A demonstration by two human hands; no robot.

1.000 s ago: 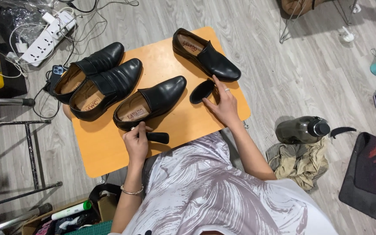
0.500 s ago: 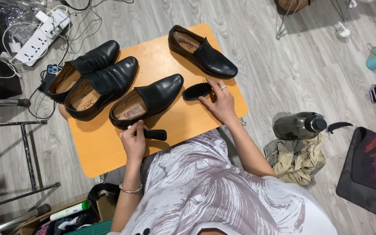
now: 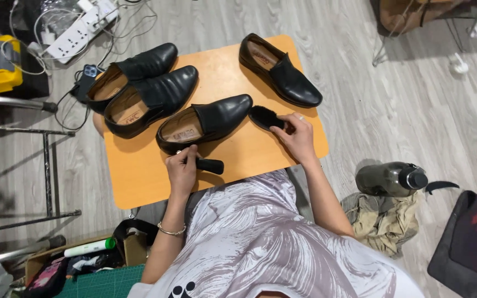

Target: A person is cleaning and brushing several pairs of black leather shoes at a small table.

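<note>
My right hand (image 3: pixel 298 139) fingers close on the shoe brush (image 3: pixel 266 117) at the shoe's (image 3: pixel 205 122) three o'clock; left hand (image 3: pixel 182 165) grips a black tube (image 3: pixel 208 165). I'd steady the heel, stroke lightly.

A small orange table (image 3: pixel 139 176) with rounded corners is set on a grey wood-plank floor (image 3: pixel 360 66). Four black leather shoes are carried on it: two side by side at the far left, one overhanging the table's edge (image 3: pixel 133 74) and the other beside it (image 3: pixel 153 99), a third near the middle (image 3: pixel 205 121), and a fourth apart at the far right (image 3: pixel 280 69). A black brush (image 3: pixel 263 117) lies just beside the middle shoe's toe, and a small black cylinder (image 3: pixel 210 165) rests near the front edge.
</note>
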